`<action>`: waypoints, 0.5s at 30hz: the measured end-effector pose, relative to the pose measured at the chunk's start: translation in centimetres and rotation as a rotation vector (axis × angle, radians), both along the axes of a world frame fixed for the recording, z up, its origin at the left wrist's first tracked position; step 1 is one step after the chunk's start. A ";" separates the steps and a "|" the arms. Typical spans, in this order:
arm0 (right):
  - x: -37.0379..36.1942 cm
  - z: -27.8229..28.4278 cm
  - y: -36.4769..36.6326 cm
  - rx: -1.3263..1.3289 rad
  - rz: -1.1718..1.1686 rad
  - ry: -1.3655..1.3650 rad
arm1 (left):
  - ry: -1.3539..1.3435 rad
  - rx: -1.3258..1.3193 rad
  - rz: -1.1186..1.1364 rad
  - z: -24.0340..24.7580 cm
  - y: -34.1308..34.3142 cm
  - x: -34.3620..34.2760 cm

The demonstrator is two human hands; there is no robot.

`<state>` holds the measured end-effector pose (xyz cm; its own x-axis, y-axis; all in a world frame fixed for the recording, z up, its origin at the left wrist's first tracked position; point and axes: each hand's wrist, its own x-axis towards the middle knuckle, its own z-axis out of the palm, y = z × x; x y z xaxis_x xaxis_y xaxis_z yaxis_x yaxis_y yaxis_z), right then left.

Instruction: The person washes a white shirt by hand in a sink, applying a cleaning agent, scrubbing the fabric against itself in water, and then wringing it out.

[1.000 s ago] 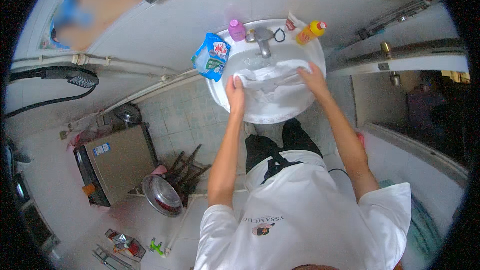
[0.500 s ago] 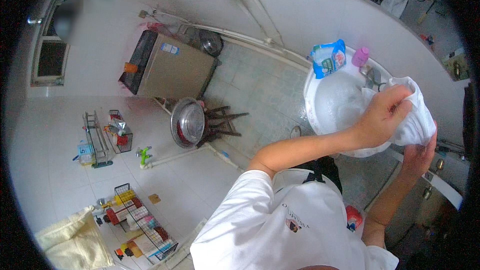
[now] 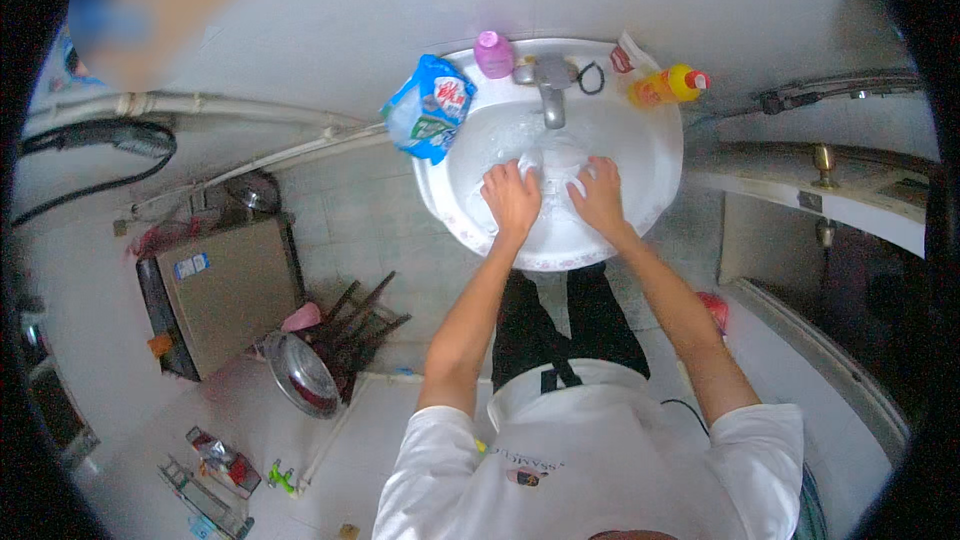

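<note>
Both my hands are down in a white washbasin [image 3: 668,165] that holds sudsy water. My left hand [image 3: 512,202] has its fingers curled on one side of a wet white cloth [image 3: 562,156]. On the other side, my right hand [image 3: 598,198] grips the same cloth, with fingers bent over it. Most of the cloth lies bunched and partly under water between them, so its shape is hard to make out. Just beyond my hands stands the grey metal tap [image 3: 552,95].
Along the basin's back rim sit a blue detergent bag [image 3: 432,108], a pink bottle [image 3: 493,55], a dark loop [image 3: 591,78] and a yellow bottle with a red cap [image 3: 668,87]. To the left are a washing machine [image 3: 235,290] and a metal bowl [image 3: 302,374] on a dark wooden stool.
My hands have come down from the basin's right side into it, lowering the raised white cloth to the water. The view has turned to face the basin.
</note>
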<state>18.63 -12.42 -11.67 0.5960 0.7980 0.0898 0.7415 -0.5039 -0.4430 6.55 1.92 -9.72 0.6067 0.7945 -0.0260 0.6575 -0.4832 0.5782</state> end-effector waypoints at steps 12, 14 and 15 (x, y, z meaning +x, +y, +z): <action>0.5 -9.4 4.5 -0.093 0.080 -0.028 | 0.178 0.038 -0.251 -11.2 0.1 2.8; 0.7 -9.7 4.8 -0.091 0.080 0.015 | 0.179 0.013 -0.234 -11.9 0.3 3.2; 0.9 -9.9 5.2 -0.059 0.076 0.045 | 0.199 0.000 -0.227 -12.2 0.4 3.3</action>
